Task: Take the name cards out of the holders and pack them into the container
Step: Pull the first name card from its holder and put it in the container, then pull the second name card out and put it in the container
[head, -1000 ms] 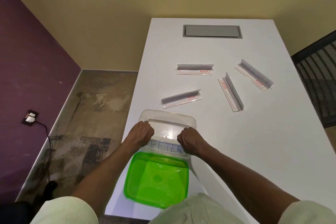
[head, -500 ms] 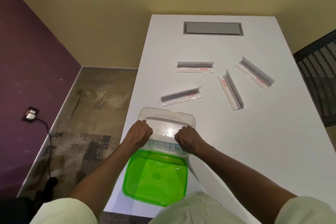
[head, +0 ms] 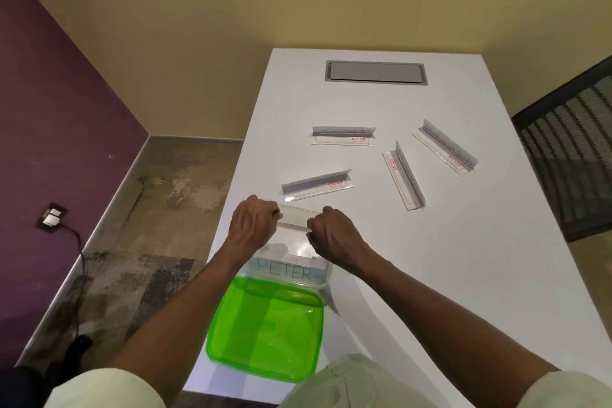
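Head view, inspected from the largest item down. White table (head: 463, 258) carries everything. Green lid (head: 265, 331) lies nearest me at the near edge; the clear container (head: 323, 270) sits just beyond it, with a card reading PETER (head: 284, 270) showing in its near part. Four clear holders lie further out, well apart from one another; the nearest holder (head: 316, 188) is just beyond my hands. My left hand (head: 251, 225) and right hand (head: 334, 233) each grip one end of a fifth holder (head: 294, 220), fingers curled round it, above the container's far side. Whether a card remains in it, I cannot tell. Recommendation: hold level, avoid flexing the acrylic, set it aside clear of the container.
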